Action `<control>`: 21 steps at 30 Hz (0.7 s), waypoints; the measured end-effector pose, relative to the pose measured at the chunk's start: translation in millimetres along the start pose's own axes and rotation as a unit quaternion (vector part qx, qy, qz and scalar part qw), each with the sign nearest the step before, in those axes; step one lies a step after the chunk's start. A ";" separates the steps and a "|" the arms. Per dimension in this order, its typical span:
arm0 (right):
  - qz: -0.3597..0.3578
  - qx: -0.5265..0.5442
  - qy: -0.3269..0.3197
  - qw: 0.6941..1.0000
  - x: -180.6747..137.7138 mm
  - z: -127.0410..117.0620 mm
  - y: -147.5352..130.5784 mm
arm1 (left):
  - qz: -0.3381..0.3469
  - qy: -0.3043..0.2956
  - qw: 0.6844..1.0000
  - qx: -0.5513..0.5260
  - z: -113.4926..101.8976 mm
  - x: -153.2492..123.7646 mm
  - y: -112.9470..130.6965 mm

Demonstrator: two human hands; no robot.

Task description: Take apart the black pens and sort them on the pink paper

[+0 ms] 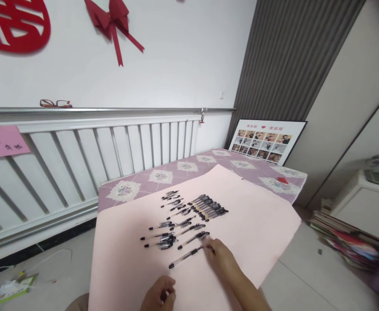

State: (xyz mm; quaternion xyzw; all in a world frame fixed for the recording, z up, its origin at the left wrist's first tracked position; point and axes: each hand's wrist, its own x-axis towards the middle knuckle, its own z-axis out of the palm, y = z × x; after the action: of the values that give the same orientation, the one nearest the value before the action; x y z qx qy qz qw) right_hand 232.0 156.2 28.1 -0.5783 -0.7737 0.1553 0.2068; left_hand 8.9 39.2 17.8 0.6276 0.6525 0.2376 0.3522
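Several black pens and loose caps (pixel 176 220) lie scattered on a pink sheet (pixel 260 224) that covers a table. A tidy row of capped pens (pixel 210 206) sits beyond them. My right hand (pixel 220 257) reaches across the sheet, its fingertips pinched on the cap end of the nearest pen (pixel 186 257), which lies flat. My left hand (pixel 160 293) is at the sheet's near edge, curled into a loose fist round something small and dark that I cannot make out.
A purple patterned cloth (pixel 183 168) shows beyond the sheet. A white radiator (pixel 79 151) runs along the wall with glasses (pixel 55 103) on its ledge. A photo board (pixel 263 144) leans at the back right. Stacked books (pixel 345 237) lie on the floor at right.
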 end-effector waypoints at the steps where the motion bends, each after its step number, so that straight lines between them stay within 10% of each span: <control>1: -0.003 0.001 -0.004 1.000 0.5 1.4 -2.0 | 0.005 0.018 1.000 0.003 -2.5 5.7 2.8; 13: -0.010 -0.014 -0.068 0.998 -3.8 5.9 -13.4 | 0.055 0.042 0.984 0.163 2.9 49.9 18.8; 21: -0.062 0.039 -0.097 0.993 -19.4 -0.7 -19.8 | 0.077 0.062 0.993 0.060 -3.3 46.8 2.3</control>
State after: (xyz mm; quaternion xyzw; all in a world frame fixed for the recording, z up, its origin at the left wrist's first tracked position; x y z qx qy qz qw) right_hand 220.7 131.9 35.5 -0.5027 -0.8182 0.2272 0.1622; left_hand 9.6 86.0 14.0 0.6799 0.6358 0.2628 0.2537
